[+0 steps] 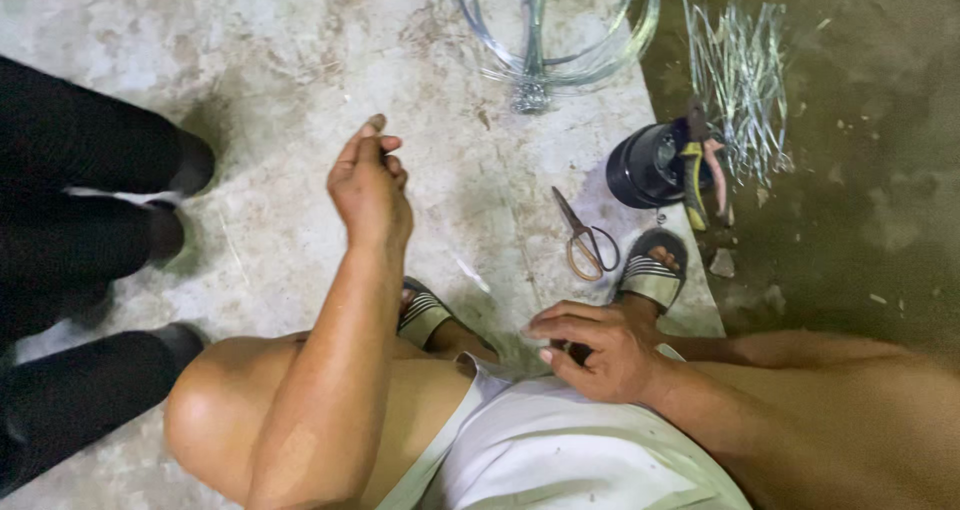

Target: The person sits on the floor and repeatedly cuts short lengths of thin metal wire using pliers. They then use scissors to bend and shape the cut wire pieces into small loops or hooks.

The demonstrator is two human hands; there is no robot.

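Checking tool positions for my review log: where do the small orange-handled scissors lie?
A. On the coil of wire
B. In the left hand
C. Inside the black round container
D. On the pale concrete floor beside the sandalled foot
D: the small orange-handled scissors lie flat on the pale concrete floor, just left of the sandalled foot, with neither hand touching them.
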